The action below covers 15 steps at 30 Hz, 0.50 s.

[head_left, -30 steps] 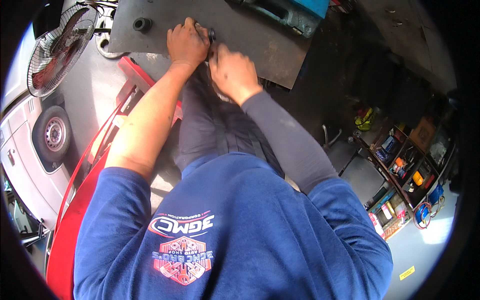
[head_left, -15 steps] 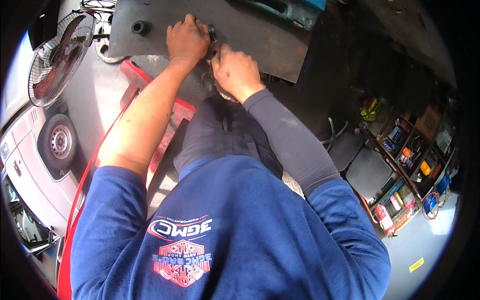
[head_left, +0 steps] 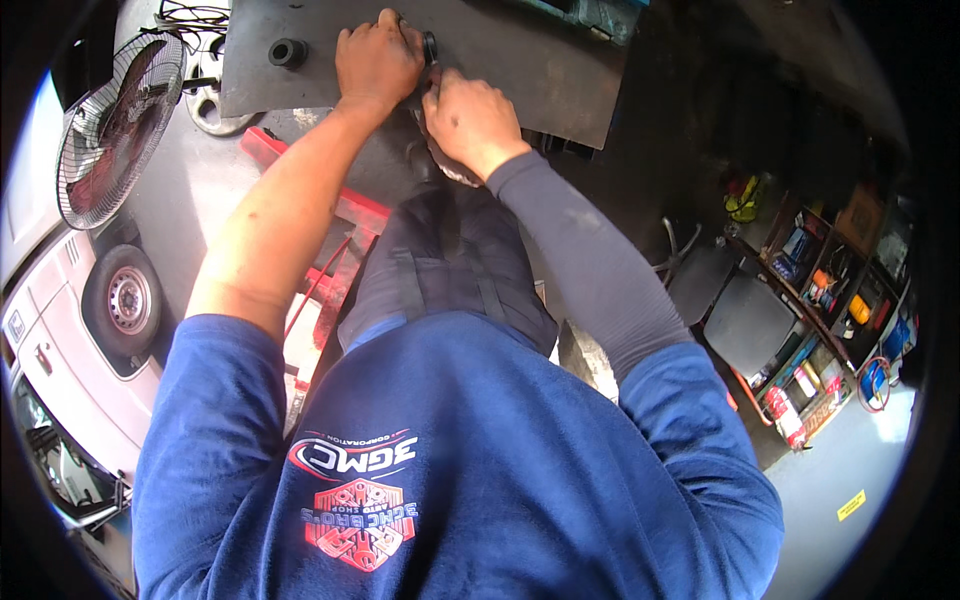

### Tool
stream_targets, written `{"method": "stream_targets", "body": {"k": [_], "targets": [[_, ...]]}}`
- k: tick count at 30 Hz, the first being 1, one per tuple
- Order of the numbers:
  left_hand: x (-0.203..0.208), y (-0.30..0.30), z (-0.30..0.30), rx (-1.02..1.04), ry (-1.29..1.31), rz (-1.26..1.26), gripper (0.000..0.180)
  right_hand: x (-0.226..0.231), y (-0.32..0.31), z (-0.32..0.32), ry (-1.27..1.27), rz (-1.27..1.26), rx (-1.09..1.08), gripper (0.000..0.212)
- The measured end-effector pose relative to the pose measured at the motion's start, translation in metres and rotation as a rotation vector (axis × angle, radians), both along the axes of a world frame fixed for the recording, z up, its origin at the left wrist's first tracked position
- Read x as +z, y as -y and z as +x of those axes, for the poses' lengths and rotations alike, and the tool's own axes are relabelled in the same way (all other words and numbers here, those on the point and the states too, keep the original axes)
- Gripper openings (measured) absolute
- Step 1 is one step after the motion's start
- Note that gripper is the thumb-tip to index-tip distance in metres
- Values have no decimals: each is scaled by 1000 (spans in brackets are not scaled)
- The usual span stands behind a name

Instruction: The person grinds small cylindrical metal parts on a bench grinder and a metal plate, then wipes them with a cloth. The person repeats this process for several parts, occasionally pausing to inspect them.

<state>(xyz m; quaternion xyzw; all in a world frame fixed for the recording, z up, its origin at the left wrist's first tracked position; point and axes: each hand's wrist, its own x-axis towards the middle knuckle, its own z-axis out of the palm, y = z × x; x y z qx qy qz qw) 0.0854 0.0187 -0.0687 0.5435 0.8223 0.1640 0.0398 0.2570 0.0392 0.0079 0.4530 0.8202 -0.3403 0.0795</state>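
At the near edge of a dark metal tabletop (head_left: 530, 80), my left hand (head_left: 380, 65) is closed around a dark round part (head_left: 430, 47), whose ringed end shows beside the fingers. My right hand (head_left: 470, 120), at the end of a dark sleeve, is closed just below and to the right, its thumb and fingertips close to that part. What the right hand grips is mostly hidden; only a small dark bit shows at its fingertips. To the left, a short black hollow cylinder (head_left: 288, 53) lies on the tabletop, apart from both hands.
A teal tool case (head_left: 600, 18) sits at the tabletop's far side. Left are a standing fan (head_left: 122, 130), a red metal frame (head_left: 355, 215) and a pale vehicle (head_left: 75, 330) with a spare wheel (head_left: 125, 302). Right stand a grey chair (head_left: 750, 330) and a cluttered shelf (head_left: 830, 300).
Both hands stay together at the tabletop edge, having shifted only slightly. The left hand sits a little higher in view, and more of the round part's end shows. The view has shifted slightly.
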Motion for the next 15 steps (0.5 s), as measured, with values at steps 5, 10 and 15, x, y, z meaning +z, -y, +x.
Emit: {"method": "stream_targets", "body": {"k": [5, 10, 15], "targets": [[-3, -2, -14, -82, -15, 16, 27, -12, -28, -26, -23, 77, 8, 42], [-9, -3, -6, 16, -5, -76, 30, -8, -10, -11, 31, 8, 20, 42], [-5, -3, -11, -51, -2, -62, 32, -4, -4, -9, -45, -7, -52, 45]]}}
